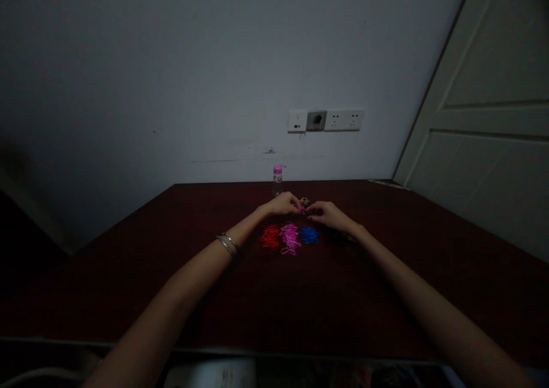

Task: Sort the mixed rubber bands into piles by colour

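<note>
Toward the back of the dark red table, a small mixed pile of coloured rubber bands (304,205) lies between my hands. From the left, my left hand (285,204) reaches in, its fingers bent together at the pile's edge. Opposite it, my right hand (326,214) has thumb and fingertips drawn close, touching or nearly touching the pile. Whatever either hand pinches is too small and dark to name. Sorted heaps sit just nearer: red rubber bands (270,236), pink rubber bands (290,238) and blue rubber bands (309,234). A dim dark-and-yellowish heap shows partly by my right wrist.
A clear bottle with a pink cap (278,179) stands behind my left hand. The table (240,313) meets a pale wall carrying a row of sockets (326,121). A white panelled door (493,125) is at the right. Objects sit below the table's front edge.
</note>
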`<action>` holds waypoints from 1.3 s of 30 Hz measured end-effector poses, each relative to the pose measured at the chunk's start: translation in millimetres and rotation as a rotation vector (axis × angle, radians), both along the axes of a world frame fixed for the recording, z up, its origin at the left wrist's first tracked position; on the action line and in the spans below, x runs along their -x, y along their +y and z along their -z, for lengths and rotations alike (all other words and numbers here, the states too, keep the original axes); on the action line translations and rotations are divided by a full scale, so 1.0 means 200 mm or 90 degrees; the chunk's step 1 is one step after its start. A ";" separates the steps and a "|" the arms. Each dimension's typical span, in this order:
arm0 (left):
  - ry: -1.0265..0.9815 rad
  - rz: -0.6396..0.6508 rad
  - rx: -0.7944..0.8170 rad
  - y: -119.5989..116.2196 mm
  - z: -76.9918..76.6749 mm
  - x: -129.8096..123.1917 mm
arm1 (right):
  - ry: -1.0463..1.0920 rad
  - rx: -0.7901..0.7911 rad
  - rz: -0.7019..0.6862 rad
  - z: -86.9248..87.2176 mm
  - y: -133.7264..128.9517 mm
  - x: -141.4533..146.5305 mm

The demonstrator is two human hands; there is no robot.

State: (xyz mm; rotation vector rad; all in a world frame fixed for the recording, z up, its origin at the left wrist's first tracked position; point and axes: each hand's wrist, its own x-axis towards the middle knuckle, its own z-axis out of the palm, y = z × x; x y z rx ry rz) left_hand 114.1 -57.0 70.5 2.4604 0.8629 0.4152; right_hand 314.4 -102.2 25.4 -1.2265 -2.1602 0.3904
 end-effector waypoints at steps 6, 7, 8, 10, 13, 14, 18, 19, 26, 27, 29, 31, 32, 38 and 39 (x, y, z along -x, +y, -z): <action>-0.024 0.010 0.007 -0.04 -0.02 -0.02 | -0.018 -0.012 0.002 0.00 0.00 -0.01; -0.024 0.008 0.008 -0.04 -0.02 -0.02 | -0.021 -0.019 -0.001 0.00 0.00 -0.01; -0.023 0.004 0.007 -0.03 -0.02 -0.03 | -0.024 -0.023 -0.002 0.00 0.00 -0.02; -0.018 -0.005 0.005 -0.02 -0.01 -0.03 | -0.035 -0.025 0.000 0.00 -0.01 -0.02; -0.023 -0.019 0.004 0.00 0.00 -0.02 | -0.057 -0.023 0.005 0.00 0.00 -0.04; -0.029 -0.023 0.005 0.01 0.00 -0.02 | -0.061 -0.023 0.009 0.00 0.00 -0.05; -0.042 -0.014 0.028 0.01 0.00 0.00 | -0.063 -0.015 0.036 -0.01 -0.01 -0.09; -0.040 -0.010 0.040 0.00 0.01 0.00 | -0.062 -0.013 0.041 -0.02 -0.01 -0.10; -0.024 0.039 0.106 -0.07 0.09 -0.05 | -0.078 0.006 0.105 -0.07 -0.05 -0.24; -0.023 0.044 0.109 -0.07 0.10 -0.06 | -0.073 0.022 0.109 -0.07 -0.05 -0.26; -0.016 0.048 0.115 -0.07 0.12 -0.06 | -0.064 0.060 0.110 -0.07 -0.06 -0.30; -0.010 0.045 0.118 -0.07 0.12 -0.06 | -0.061 0.098 0.113 -0.06 -0.05 -0.34; -0.011 0.044 0.119 -0.07 0.12 -0.05 | -0.060 0.114 0.114 -0.06 -0.05 -0.36; -0.088 -0.033 0.091 0.00 0.15 0.04 | -0.076 0.198 0.077 -0.07 -0.05 -0.38; -0.108 -0.069 0.078 0.02 0.16 0.06 | -0.089 0.207 0.063 -0.08 -0.06 -0.37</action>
